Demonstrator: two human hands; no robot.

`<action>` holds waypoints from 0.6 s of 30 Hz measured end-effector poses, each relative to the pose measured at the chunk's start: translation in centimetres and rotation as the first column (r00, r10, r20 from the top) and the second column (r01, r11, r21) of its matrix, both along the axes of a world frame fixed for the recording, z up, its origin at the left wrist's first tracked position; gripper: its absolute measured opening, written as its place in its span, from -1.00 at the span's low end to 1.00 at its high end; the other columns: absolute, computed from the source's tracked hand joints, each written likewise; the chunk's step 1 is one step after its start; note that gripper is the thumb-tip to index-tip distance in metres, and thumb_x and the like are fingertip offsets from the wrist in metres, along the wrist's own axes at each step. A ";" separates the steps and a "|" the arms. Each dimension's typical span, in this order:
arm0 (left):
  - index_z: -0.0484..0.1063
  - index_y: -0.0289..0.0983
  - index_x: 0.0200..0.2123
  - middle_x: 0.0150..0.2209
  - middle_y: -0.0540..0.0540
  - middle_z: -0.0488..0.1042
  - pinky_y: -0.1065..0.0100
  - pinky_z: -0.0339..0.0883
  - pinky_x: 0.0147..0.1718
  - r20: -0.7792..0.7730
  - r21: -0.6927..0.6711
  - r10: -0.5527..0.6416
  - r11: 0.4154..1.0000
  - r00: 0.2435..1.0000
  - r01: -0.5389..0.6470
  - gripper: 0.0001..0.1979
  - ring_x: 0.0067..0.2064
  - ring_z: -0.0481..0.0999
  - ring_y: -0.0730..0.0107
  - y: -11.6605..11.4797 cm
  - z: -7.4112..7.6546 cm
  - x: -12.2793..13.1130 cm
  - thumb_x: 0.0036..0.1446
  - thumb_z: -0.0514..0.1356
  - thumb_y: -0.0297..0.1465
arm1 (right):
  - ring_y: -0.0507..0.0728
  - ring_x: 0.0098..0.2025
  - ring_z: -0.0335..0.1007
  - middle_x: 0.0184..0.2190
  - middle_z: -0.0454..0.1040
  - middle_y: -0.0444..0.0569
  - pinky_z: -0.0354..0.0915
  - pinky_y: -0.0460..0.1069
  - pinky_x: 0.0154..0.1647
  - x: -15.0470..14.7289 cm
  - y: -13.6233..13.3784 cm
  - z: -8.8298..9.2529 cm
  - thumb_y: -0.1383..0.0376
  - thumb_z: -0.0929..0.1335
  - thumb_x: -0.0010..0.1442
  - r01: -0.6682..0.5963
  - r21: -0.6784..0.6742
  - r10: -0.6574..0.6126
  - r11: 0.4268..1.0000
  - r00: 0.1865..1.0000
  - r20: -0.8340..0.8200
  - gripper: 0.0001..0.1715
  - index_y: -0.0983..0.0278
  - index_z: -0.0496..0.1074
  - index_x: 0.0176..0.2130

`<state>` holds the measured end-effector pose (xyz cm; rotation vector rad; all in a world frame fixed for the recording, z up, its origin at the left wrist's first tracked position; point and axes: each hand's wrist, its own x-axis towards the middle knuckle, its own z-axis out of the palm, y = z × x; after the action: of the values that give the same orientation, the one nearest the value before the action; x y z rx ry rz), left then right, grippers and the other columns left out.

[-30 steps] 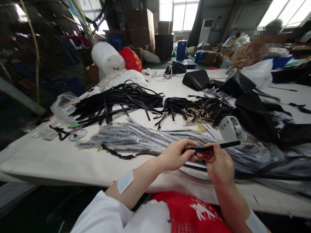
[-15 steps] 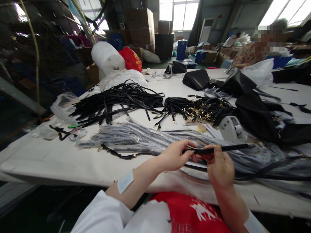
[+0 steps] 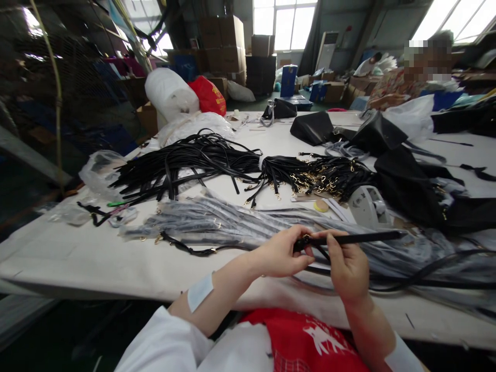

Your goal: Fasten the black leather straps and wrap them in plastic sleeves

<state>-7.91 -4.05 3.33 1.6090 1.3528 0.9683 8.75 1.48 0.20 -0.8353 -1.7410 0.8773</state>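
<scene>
- Head view, far left: one crumpled clear bag (image 3: 98, 170) at the edge of the white surface (image 3: 77, 253).
- Behind it, one white roll (image 3: 170, 93) and one red bag (image 3: 209, 95), side by side.
- Mid-left: two heaps of black straps lying end to end, one loose strap bundle (image 3: 186, 165) and one clip-end strap bundle (image 3: 321, 175) bristling with gold clips.
- Nearer, one fan of sleeved straps (image 3: 217, 222) in clear wrap, too many to count.
- Centre: left hand (image 3: 279, 253) with fingers curled, thumb and forefinger pinching the buckle end of one black strap (image 3: 368, 237).
- Just beside it, right hand (image 3: 349, 266) with thumb and forefinger closed on the same strap, just right of the buckle.
- Strap raised above the surface and the sleeved straps, long axis running left to right, nearly level, free end pointing right, buckle end at the left.
- Beyond the hands: one yellow disc (image 3: 321, 205) and one white device (image 3: 368, 204).
- Farther back: three black bags (image 3: 312, 126).
- Far right, at the back: one person (image 3: 395, 82), well apart.
</scene>
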 end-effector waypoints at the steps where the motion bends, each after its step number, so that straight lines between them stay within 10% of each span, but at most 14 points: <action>1: 0.30 -0.29 0.06 -0.16 -0.14 0.56 0.35 0.39 -0.26 -0.016 0.001 0.001 1.000 1.000 -0.001 -0.56 -0.23 0.55 0.31 0.0 -0.1 0.1 0.07 0.20 -0.46 | 0.21 -0.16 0.50 -0.23 0.58 0.01 0.37 0.10 -0.10 -0.1 0.3 -0.2 0.22 0.30 0.29 -0.006 -0.059 0.001 0.998 0.997 -0.080 -0.81 0.21 0.48 -0.17; 9: 0.45 -0.28 -0.29 -0.42 -0.01 0.53 0.41 0.24 -0.41 -0.195 0.000 0.206 0.978 0.959 -0.210 -0.73 -0.38 0.46 0.37 0.4 -0.8 -0.1 0.05 0.33 -0.20 | 0.07 -0.39 0.28 -0.35 0.43 -0.08 0.23 -0.02 -0.32 0.5 1.3 -0.3 0.13 0.31 0.26 -0.078 -0.224 -0.022 0.972 0.911 -0.412 -0.70 0.23 0.46 -0.10; 13: 0.53 -0.26 -0.34 -0.42 0.02 0.52 0.45 0.18 -0.42 -0.197 0.114 0.275 0.960 0.941 -0.257 -0.76 -0.40 0.40 0.45 0.5 -0.5 -0.6 0.04 0.34 -0.20 | 0.11 -0.45 0.17 -0.51 0.27 -0.09 0.14 0.02 -0.40 1.3 0.7 0.3 -0.19 -0.03 0.33 -0.126 -0.084 0.107 0.988 0.974 -0.201 -0.18 0.25 0.50 -0.20; 18: 0.56 -0.27 -0.35 -0.45 0.01 0.53 0.46 0.16 -0.44 -0.183 0.203 0.285 0.947 0.941 -0.247 -0.77 -0.43 0.38 0.48 0.4 -0.6 -0.8 0.07 0.33 -0.20 | 0.12 -0.35 0.29 -0.47 0.36 -0.12 0.18 0.01 -0.28 1.1 0.8 0.4 0.10 0.33 0.29 -0.065 0.084 0.049 0.994 0.982 0.180 -0.66 0.22 0.40 -0.44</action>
<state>-8.68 -3.68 2.72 1.7291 1.7061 1.1306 9.86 2.27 0.56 -0.8288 -1.9538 0.7745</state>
